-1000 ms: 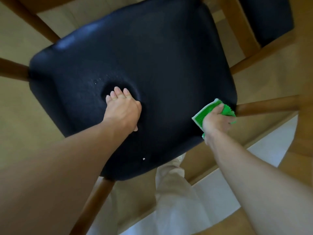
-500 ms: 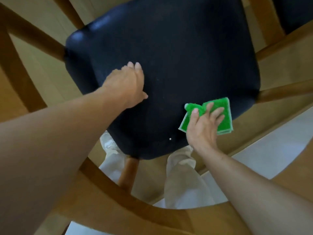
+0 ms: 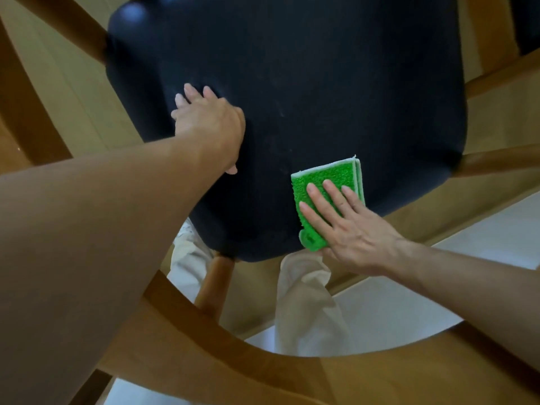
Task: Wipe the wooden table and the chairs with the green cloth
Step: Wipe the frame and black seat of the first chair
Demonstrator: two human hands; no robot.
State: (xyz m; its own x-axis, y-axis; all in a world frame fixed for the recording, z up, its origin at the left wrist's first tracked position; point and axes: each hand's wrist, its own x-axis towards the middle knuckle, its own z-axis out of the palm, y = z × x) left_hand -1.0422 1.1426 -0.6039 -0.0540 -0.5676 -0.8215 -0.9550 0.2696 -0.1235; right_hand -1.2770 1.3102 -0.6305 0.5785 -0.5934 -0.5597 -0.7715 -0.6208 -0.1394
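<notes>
Pressing green cloth flat-fingered, right hand, left hand open on seat

Green cloth partly under right hand; chair seat top cut off.

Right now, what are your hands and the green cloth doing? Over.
Right hand flat, pressing green cloth on dark chair seat. Left hand braced on seat. Nothing in the way.

Chair seat: dark leather-like upholstery, faint sheen. Green cloth: nubby, rough textile, folded. Chair frame: smooth satin-finished wood.
</notes>
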